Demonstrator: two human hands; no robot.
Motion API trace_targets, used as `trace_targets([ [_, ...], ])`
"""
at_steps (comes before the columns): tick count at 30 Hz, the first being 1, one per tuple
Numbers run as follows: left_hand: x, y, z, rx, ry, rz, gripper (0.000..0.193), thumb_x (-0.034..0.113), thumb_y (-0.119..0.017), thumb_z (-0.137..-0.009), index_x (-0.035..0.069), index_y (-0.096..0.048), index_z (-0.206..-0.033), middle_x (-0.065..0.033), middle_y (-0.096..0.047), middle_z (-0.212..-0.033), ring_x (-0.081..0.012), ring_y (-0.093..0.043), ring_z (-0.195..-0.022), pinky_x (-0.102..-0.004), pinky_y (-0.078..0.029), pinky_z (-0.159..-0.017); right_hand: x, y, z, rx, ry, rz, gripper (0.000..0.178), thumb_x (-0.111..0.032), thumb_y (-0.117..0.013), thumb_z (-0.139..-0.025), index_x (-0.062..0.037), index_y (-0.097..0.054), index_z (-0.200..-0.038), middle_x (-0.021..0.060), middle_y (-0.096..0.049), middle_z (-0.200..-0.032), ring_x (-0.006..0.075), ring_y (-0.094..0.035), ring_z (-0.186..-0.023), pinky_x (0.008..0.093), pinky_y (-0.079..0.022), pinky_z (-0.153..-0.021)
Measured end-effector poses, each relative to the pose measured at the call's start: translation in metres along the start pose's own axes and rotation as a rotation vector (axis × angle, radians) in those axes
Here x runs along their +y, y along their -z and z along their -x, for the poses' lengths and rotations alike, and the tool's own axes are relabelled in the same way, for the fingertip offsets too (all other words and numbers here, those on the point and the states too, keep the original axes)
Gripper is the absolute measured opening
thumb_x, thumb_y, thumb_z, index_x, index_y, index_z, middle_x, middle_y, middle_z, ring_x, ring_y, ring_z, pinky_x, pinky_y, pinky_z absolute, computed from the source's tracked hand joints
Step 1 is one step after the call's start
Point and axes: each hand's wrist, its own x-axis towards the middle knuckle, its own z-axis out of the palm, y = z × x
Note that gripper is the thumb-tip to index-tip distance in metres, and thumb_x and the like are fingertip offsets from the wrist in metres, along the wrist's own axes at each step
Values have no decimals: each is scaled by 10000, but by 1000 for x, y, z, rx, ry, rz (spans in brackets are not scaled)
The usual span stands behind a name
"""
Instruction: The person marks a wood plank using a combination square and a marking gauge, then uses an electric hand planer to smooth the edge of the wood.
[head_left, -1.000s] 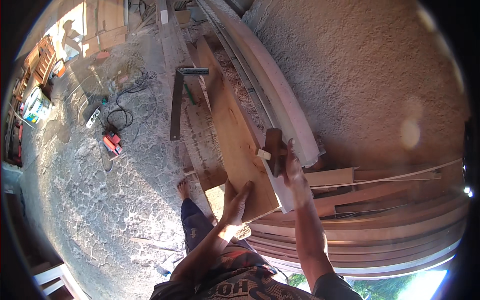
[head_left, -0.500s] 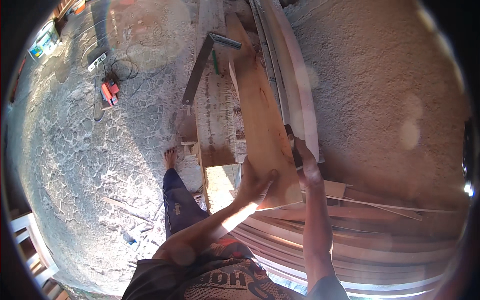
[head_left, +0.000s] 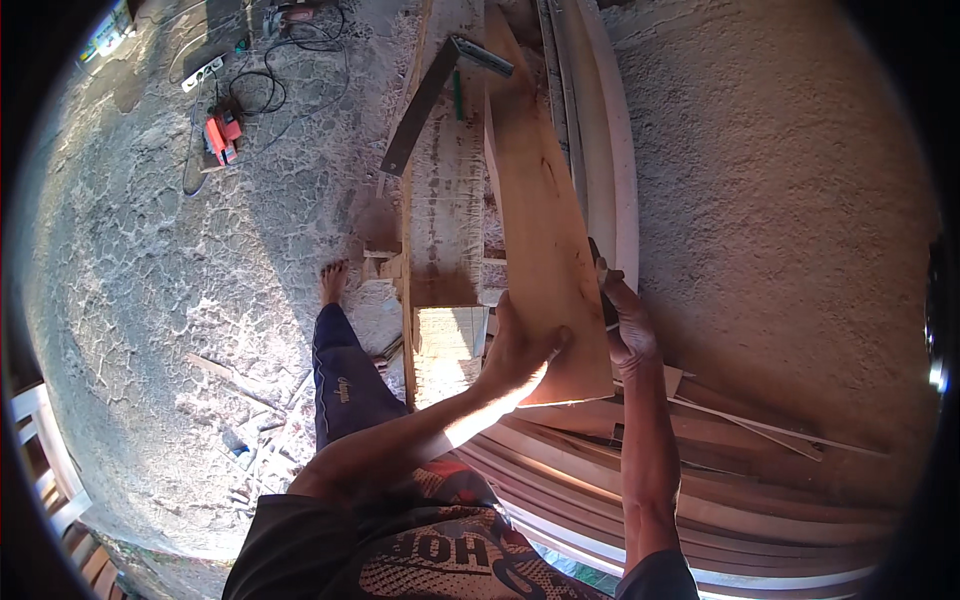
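A long light-brown wooden board (head_left: 545,200) slants away from me, its near end closest to my body. My left hand (head_left: 522,350) grips it near that end, thumb on the top face and fingers around the left edge. On the other side, my right hand (head_left: 632,318) holds a dark, flat block (head_left: 609,308) against the board's right edge; its exact kind is hard to make out. A metal try square (head_left: 425,105) lies at the far left of the board, with a green pencil (head_left: 458,95) beside it.
Beneath is a dusty wooden bench plank (head_left: 440,230). Long boards (head_left: 610,120) run along its right, and stacked planks (head_left: 720,480) lie near me. On the left floor are a red power tool (head_left: 221,135), cables and a white power strip (head_left: 203,73).
My view has shifted, so the bench and board appear farther right and slightly higher. The right fingers have curled more around the dark block. My left hand keeps its hold on the board.
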Motion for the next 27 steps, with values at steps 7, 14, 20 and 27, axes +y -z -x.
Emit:
trace_targets([
  [7, 9, 1, -1, 41, -81, 34, 890, 226, -776, -846, -37, -212, -1482, -221, -455, -1354, -289, -504, -1248, -408, -465, -1027, 1, 3, -7, 100, 213, 208, 467, -179, -698, -932, -41, -536, -1348, 78, -673, -1167, 218, -674, -1060, 353, -579, -866],
  [14, 26, -1, 2, 29, 20, 208, 815, 138, -770, -871, 14, -252, -1489, -178, -491, -1371, -252, -522, -1271, -387, -470, -1066, -27, 24, -12, 420, 1197, 1614, 620, -90, -625, -958, 33, -332, -1490, 265, -556, -1295, 349, -620, -1074, 411, -531, -884],
  [20, 24, 1, 2, 12, 19, 228, 808, 106, -744, -867, 3, -239, -1490, -181, -470, -1372, -264, -501, -1275, -397, -454, -1061, -31, 29, -19, 383, 1125, 1510, 636, -36, -617, -938, 36, -324, -1498, 273, -543, -1277, 389, -576, -1142, 453, -490, -943],
  [27, 20, 1, 3, -2, 34, 249, 807, 131, -737, -873, -1, -232, -1489, -191, -460, -1369, -271, -507, -1258, -395, -478, -1027, -24, 33, -20, 362, 1145, 1556, 583, -105, -606, -971, 7, -355, -1486, 233, -582, -1208, 345, -628, -1008, 422, -525, -854],
])
